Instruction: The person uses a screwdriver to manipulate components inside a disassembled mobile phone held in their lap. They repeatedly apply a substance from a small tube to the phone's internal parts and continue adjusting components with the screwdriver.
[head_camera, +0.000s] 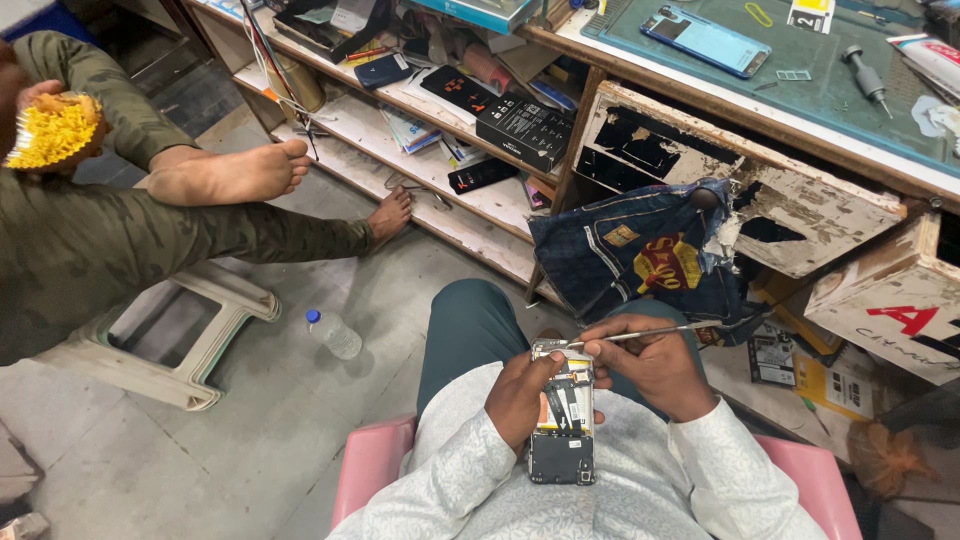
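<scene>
The left hand (520, 395) grips an opened smartphone (562, 420) from its left side. The back cover is off and the circuit board, battery area and a dark lower module are exposed. The phone lies lengthwise over the person's lap, above the white patterned shirt (480, 480), upper end pointing away from the body. The left fingers (545, 365) are curled over the upper left edge, pressed against the frame; the thumb is hidden behind the phone, so its position cannot be told.

Handling judgement: the phone is probably light and stiff along its frame, but fragile on the open face. Exposed connectors, thin ribbon cables and small components would not tolerate pressure or bending. The safe hold is by the long side edges, as the left hand does now, with nothing pressing on the board.

The right hand (650, 365) sits just right of the phone's upper end. Its fingers (610, 350) are pressed together, pinching thin metal tweezers (660, 331) near the working tip. The tip touches, or very nearly touches, the top edge of the phone; the long shaft runs out to the right. The right fingers are beside the phone, apparently not on it.

Further right, a denim cloth (640, 255) hangs from the worn white drawer (800, 200) of the desk (700, 95).
</scene>
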